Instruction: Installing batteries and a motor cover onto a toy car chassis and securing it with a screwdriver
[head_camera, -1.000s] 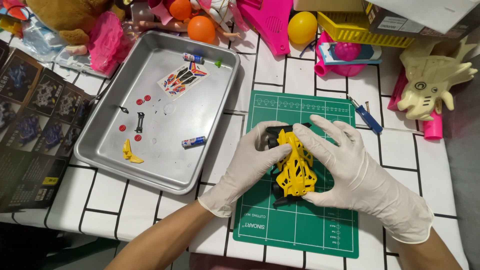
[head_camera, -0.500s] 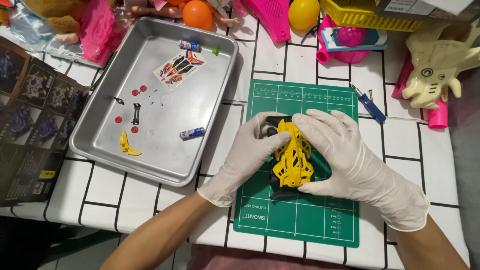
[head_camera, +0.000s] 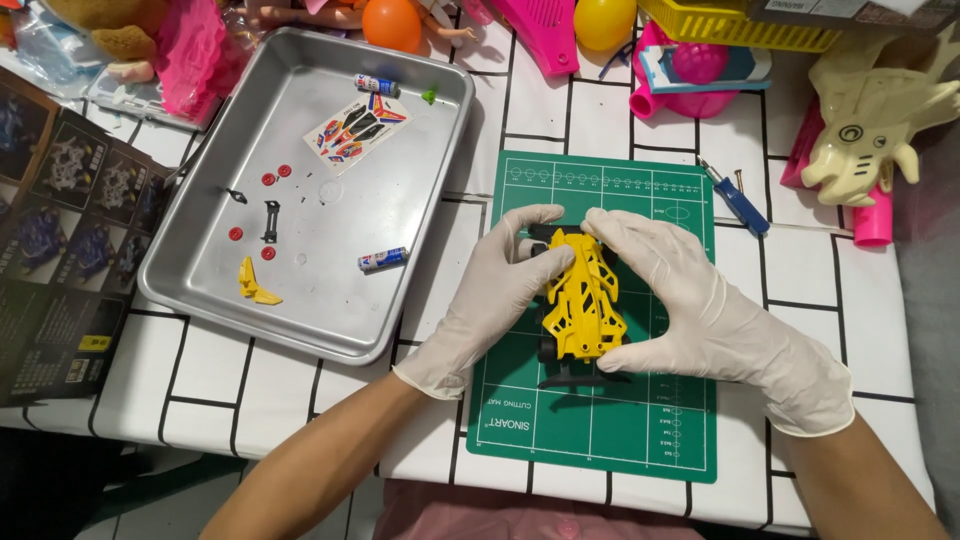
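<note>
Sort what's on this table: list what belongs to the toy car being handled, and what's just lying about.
In hand: yellow toy car, gripped by left hand and right hand over the green cutting mat; likely its parts in the metal tray: sticker sheet, red discs, batteries, yellow piece; blue screwdriver.

Lying about: orange ball, yellow ball, cream toy creature.

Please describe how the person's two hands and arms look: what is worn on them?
Both the left hand and the right hand wear thin, white disposable gloves, slightly wrinkled, each ending in a rolled cuff just past the wrist. Beyond the cuffs the forearms are bare: no sleeves, watch or jewellery show.
</note>
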